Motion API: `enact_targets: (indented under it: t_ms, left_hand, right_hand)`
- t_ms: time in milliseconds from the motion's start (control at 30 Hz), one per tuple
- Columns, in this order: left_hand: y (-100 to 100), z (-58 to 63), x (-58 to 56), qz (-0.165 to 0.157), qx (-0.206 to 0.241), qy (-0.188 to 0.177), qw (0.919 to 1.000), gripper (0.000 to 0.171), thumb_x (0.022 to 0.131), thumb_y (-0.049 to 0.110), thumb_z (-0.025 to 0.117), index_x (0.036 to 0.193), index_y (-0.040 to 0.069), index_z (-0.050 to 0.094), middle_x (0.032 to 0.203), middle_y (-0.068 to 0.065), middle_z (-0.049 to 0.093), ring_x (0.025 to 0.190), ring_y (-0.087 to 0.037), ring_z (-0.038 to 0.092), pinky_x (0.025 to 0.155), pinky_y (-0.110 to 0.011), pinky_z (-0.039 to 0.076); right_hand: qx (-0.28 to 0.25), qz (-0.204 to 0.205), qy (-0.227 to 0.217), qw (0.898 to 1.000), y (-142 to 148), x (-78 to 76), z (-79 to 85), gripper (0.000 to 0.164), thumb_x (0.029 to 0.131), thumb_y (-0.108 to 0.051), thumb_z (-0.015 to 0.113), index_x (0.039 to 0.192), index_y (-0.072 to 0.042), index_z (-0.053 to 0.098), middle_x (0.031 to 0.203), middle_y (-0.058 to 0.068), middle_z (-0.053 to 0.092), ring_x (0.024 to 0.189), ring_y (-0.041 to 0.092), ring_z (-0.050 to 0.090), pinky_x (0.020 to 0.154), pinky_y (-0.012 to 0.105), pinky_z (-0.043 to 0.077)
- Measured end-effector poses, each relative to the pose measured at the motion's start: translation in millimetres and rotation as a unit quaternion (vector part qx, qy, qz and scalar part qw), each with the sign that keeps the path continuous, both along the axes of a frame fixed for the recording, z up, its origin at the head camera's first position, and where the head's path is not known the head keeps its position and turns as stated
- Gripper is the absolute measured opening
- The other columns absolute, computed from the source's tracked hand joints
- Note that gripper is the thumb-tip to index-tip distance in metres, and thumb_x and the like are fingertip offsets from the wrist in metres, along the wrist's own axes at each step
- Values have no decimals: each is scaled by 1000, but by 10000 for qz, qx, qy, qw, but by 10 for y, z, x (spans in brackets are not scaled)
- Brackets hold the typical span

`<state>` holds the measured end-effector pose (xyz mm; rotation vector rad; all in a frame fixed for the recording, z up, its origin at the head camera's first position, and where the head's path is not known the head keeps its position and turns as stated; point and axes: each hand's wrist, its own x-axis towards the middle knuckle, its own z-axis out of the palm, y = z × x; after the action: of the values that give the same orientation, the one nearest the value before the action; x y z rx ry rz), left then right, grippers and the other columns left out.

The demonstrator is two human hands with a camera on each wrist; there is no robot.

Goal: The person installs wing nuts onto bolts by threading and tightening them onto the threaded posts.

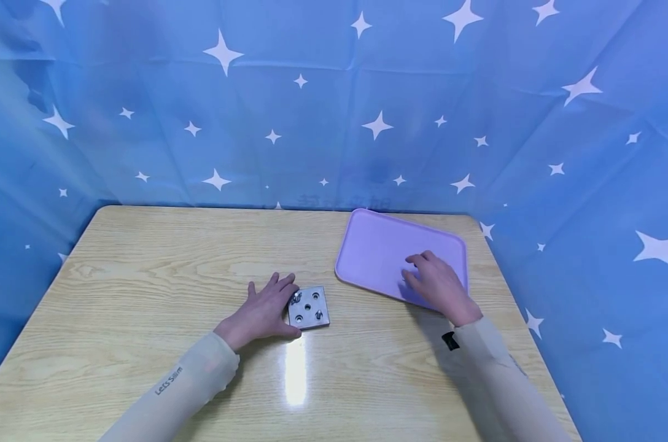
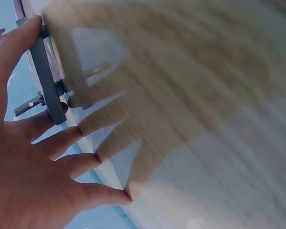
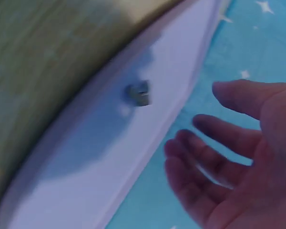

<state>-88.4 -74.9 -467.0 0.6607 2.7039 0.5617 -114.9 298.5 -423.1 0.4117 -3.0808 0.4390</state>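
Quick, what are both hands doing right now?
Left hand: holding the metal plate by its edges, between thumb and finger.
Right hand: open, holding nothing, over the purple tray.

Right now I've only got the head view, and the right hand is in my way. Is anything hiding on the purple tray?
Observer: Yes. The right wrist view shows a small metal piece on the purple tray, a spot that the right hand blocks for you. It's too blurred to say exactly what it is.
Operator: Ooh! And the metal plate in the left hand, is its whole bottom lying flat?
Observer: No. From the left wrist view, short pegs stick out below it, and a gap shows between plate and tabletop.
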Motion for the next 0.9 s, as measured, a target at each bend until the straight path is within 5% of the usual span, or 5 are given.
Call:
enact_targets:
  t_ms: [233, 900]
  left_hand:
    - [6, -13, -8, -9, 40, 43, 10000, 96, 73, 50, 91, 148, 5, 52, 165, -15, 35, 152, -47, 25, 106, -86, 18]
    - [1, -12, -2, 22, 16, 94, 10000, 93, 72, 47, 92, 146, 5, 53, 164, -16, 36, 151, -48, 27, 105, -87, 19]
  right_hand:
    - [386, -61, -342, 9987, 145, 42, -101, 32, 98, -19, 70, 119, 5, 70, 109, 21, 68, 100, 37, 67, 85, 54, 56]
    - [8, -193, -775, 9968, 171, -47, -244, 5, 94, -8, 69, 95, -3, 70, 89, 6, 65, 78, 21, 60, 72, 40, 53]
